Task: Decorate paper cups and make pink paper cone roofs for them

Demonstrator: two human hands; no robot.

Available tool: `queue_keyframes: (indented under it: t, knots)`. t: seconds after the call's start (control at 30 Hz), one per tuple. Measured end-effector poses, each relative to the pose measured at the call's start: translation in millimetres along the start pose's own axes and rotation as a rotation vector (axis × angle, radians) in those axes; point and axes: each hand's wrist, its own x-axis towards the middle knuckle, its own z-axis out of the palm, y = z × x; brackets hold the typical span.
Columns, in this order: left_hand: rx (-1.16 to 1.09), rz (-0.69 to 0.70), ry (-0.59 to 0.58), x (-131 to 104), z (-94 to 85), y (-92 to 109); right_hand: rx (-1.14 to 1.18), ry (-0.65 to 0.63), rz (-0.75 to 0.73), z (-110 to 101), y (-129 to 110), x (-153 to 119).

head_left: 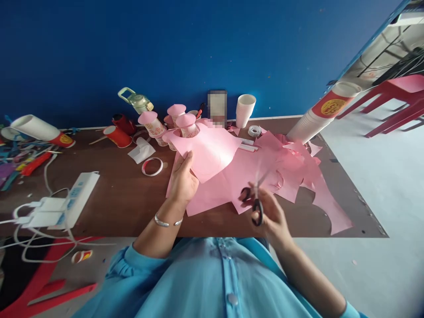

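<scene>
My left hand (186,180) pinches the lower left edge of a pink paper sheet (215,150), which is raised above the table. In my right hand (270,210) is a pair of scissors (256,198) with black handles. Their blades point away from me, spread apart and a little blurred, to the right of the raised sheet. More pink sheets (212,194) lie flat beneath both hands. Just behind the raised sheet stand several cups with pink paper cone tops (185,121); the sheet hides part of them.
Pink offcuts (326,207) spread over the table's right side. Stacked white cups (245,110) stand by the blue wall, near a tape roll (255,130). Left lie a tape ring (152,167), red cups (117,137) and a power strip (77,198) with loose cables. A leaning cup stack (321,112) is at right.
</scene>
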Motion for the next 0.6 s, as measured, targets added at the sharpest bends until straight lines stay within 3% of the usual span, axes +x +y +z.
queue_keyframes:
  t: [0.03, 0.1, 0.2, 0.37, 0.6]
  knots:
    - [-0.116, -0.047, 0.05, 0, 3.8, 6, 0.059, -0.046, 0.042, 11, 6, -7]
    - [-0.773, -0.281, 0.246, 0, 12.2, 20, 0.128, -0.09, 0.152, 30, 16, -17]
    - [-1.258, -0.456, 0.286, -6, 22.1, 40, 0.193, -0.094, 0.262, 47, 24, -23]
    - [-1.383, -0.572, 0.207, -22, 28.9, 51, 0.208, -0.134, 0.293, 60, 21, -15]
    - [-1.377, -0.632, 0.284, -42, 32.0, 45, 0.191, -0.108, 0.26, 67, 18, -9]
